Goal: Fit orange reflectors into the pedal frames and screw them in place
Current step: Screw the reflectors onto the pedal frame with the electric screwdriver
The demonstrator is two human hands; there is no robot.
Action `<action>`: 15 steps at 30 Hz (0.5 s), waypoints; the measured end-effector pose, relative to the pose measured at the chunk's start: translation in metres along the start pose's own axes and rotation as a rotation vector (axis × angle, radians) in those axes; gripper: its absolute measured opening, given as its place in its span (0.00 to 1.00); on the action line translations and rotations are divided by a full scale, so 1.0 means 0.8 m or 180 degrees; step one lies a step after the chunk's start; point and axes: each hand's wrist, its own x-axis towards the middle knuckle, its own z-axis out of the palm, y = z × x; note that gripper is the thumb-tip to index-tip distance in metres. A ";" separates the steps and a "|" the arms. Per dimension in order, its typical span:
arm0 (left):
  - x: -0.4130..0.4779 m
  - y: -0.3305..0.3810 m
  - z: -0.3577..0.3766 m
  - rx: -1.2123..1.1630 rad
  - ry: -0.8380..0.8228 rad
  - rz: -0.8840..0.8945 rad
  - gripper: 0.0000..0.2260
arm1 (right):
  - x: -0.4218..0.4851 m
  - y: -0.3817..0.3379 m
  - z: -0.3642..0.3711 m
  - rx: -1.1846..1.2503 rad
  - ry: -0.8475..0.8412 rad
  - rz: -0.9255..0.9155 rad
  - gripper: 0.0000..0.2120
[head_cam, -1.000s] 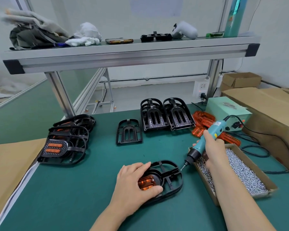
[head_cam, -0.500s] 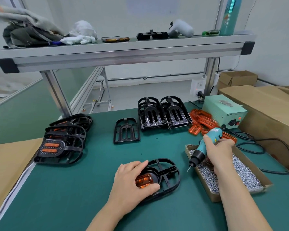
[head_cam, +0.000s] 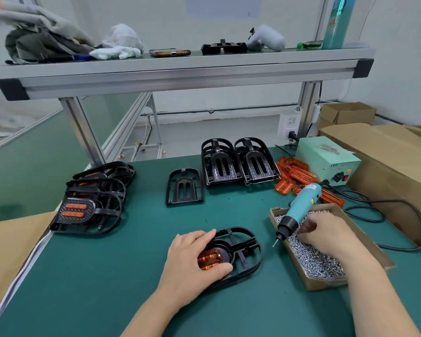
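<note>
A black pedal frame (head_cam: 247, 251) lies on the green mat near me with an orange reflector (head_cam: 210, 259) seated in it. My left hand (head_cam: 192, 261) grips the frame and reflector, thumb below and fingers over the top. My right hand (head_cam: 326, 235) holds a teal electric screwdriver (head_cam: 298, 211) across the palm, bit pointing down-left, while its fingertips reach into the cardboard box of screws (head_cam: 321, 261). Loose orange reflectors (head_cam: 294, 173) lie at the back right.
Finished pedals with reflectors (head_cam: 88, 210) are stacked at the left. One empty frame (head_cam: 184, 187) and two stacks of frames (head_cam: 238, 164) sit at the back. A green power supply (head_cam: 326, 159), cables and cardboard boxes (head_cam: 387, 154) fill the right side. An aluminium shelf (head_cam: 180, 71) spans overhead.
My right hand has carried the screwdriver away from the pedal and down over the screw box, fingers now among the screws. My left hand stays on the pedal.
</note>
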 end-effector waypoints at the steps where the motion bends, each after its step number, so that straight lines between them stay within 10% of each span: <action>1: 0.000 0.001 0.000 0.0000 0.0001 0.0012 0.39 | 0.000 0.000 0.000 -0.0054 0.0041 0.0031 0.07; 15: -0.003 0.010 -0.005 -0.0311 0.0326 0.0090 0.32 | -0.026 -0.020 -0.034 0.0625 0.0960 -0.0164 0.08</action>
